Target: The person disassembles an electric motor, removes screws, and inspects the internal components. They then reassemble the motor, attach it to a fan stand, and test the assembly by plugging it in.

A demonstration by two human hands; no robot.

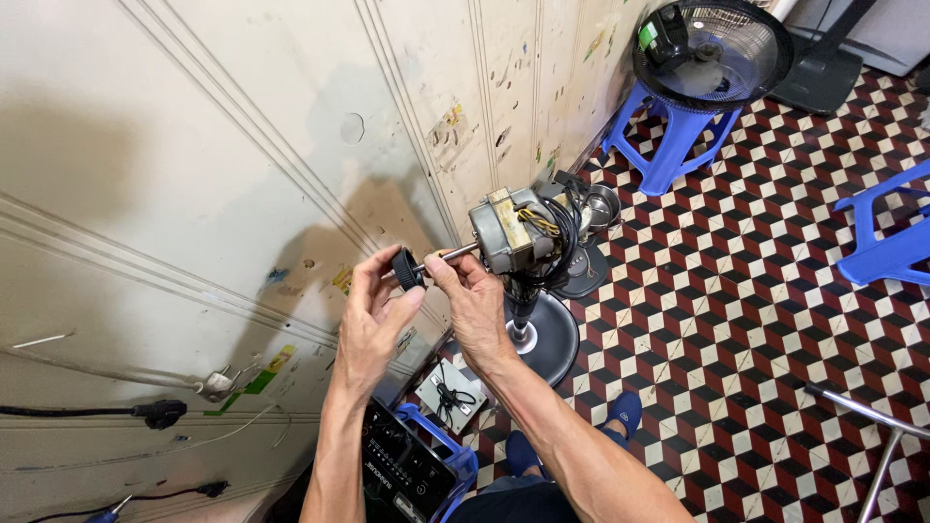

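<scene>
A bare fan motor (511, 232) with wires sits on top of a black stand pole (523, 302) with a round base (554, 339). Its metal shaft (455, 254) points left toward the wall. My left hand (373, 315) pinches a small black ribbed nut (408, 268) at the shaft's tip. My right hand (475, 305) has its fingers on the shaft, just right of the nut.
A pale grooved wall (194, 174) fills the left. A black fan grille (710, 53) rests on a blue stool (670, 136); another blue stool (886, 242) is at right. A black panel in a blue frame (417, 465) and a white cabled box (450, 397) lie below. Tiled floor (736, 320).
</scene>
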